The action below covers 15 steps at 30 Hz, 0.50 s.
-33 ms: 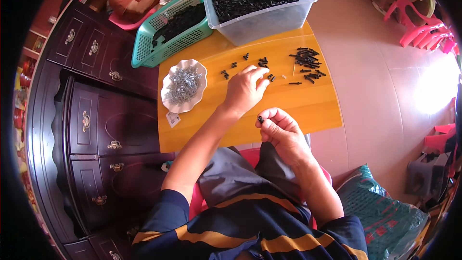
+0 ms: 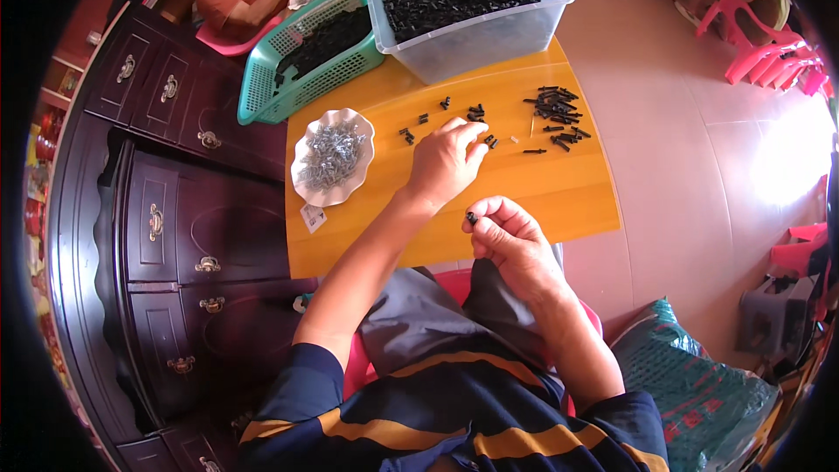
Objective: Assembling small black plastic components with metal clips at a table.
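Your right hand, at frame centre, pinches a small black part in a closed grip, raised for handling. Your left hand reaches with loose, empty fingers toward scattered black pieces on the yellow worktop, keeping supply close.

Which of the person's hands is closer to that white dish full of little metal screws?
The left. The left hand rests on the yellow table just right of the white dish. The right hand is farther away, at the table's near edge, pinching a small black part.
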Available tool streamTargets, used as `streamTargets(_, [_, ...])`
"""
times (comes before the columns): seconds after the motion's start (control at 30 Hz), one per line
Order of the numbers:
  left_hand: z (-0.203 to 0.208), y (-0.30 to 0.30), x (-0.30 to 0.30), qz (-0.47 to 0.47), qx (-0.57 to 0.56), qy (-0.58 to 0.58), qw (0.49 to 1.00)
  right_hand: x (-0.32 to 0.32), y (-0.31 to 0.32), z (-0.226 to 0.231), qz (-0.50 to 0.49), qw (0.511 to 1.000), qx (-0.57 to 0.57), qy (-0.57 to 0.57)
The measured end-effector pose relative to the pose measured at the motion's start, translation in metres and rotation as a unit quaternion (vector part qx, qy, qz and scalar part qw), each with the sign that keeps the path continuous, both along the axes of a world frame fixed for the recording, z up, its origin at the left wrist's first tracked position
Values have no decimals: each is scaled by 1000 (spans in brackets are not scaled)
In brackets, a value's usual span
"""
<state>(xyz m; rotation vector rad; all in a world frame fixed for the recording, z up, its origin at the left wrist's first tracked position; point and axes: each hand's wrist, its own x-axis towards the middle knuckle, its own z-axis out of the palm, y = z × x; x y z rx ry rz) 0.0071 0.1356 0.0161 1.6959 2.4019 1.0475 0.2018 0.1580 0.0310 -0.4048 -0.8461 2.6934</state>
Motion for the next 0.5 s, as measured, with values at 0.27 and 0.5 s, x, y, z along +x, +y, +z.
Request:
streamTargets(0.27, [-11,12,-4,2,-26,49,998,0,1,1,0,1000,-4,-12])
streamTargets(0.5, [-13,12,-3,15,-32,59,998,-1,1,0,-6,1000,-7,-17])
